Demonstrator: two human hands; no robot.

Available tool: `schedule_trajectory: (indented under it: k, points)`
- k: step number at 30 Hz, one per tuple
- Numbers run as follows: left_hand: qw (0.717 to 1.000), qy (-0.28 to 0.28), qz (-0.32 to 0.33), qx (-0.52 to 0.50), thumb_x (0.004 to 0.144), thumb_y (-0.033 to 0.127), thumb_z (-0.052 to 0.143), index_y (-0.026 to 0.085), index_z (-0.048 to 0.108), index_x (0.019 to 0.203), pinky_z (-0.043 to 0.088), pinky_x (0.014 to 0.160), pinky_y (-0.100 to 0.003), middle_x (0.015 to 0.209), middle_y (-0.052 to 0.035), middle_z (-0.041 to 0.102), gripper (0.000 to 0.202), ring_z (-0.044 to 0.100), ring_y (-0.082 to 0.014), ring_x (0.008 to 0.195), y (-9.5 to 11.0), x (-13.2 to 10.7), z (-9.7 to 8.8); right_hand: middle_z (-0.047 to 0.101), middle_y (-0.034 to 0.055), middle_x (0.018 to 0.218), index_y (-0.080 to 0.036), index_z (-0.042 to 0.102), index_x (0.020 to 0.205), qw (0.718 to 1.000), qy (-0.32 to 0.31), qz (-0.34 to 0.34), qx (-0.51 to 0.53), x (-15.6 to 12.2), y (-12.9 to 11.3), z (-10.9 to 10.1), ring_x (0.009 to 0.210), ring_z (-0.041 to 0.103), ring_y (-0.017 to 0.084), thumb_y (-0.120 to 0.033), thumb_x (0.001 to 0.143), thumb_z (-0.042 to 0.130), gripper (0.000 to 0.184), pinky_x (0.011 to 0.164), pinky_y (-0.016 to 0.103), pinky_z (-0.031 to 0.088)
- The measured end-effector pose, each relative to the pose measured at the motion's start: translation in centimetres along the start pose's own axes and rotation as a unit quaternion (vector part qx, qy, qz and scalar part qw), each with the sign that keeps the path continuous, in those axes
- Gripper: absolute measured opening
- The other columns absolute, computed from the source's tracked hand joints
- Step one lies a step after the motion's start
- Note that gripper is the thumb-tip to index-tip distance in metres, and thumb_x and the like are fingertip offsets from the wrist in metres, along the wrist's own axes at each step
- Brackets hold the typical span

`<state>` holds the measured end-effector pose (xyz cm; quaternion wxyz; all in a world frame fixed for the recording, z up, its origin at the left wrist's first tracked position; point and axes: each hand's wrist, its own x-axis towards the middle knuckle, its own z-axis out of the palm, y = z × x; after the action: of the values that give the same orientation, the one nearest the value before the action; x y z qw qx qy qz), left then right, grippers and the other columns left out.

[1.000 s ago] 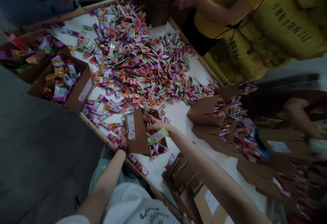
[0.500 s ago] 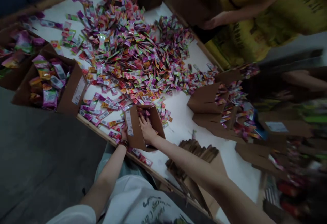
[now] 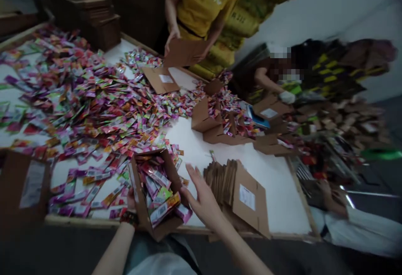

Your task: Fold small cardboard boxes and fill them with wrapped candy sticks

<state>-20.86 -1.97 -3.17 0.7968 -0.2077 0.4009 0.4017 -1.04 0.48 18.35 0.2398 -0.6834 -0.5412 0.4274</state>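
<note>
Fingers of the right hand (image 3: pixel 204 199) are held spread open, touching nothing, just beside a cardboard carton (image 3: pixel 135 191) filled with foil sachets (image 3: pixel 157 187); the left hand (image 3: pixel 130 201) is partly hidden by its wall, its grip unclear.

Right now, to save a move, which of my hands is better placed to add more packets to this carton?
Probably your right hand: it is open and free beside the carton, close to the loose packets, while your left hand is on the carton's outer wall, seemingly holding it.
</note>
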Motion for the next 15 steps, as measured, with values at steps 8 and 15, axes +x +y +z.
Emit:
schedule_trajectory:
  k: [8,15]
  points:
    - [0.960,0.008,-0.135,0.244,0.092,0.047,0.048,0.015,0.066,0.098,0.053,0.048,-0.031,0.061,-0.0060,0.072,0.037,0.068,-0.0222,0.051,-4.0,1.5,11.2,0.063,0.0096,0.129,-0.021,0.060,0.127,0.980,0.089,0.074,0.159,-1.2,7.0,-6.6,0.122,0.056,0.028,-0.045,0.084,0.054,0.049,0.108,0.046,0.041]
    - [0.941,-0.116,-0.027,0.318,0.093,0.032,0.052,0.013,0.068,0.103,0.055,0.077,-0.030,0.078,-0.0054,0.076,0.026,0.071,-0.0176,0.068,-14.4,6.2,28.3,0.065,0.0104,0.125,-0.020,0.062,0.115,0.954,0.231,0.044,0.185,0.9,13.8,-22.8,0.121,0.057,0.030,-0.037,0.068,0.054,0.051,0.109,0.050,0.038]
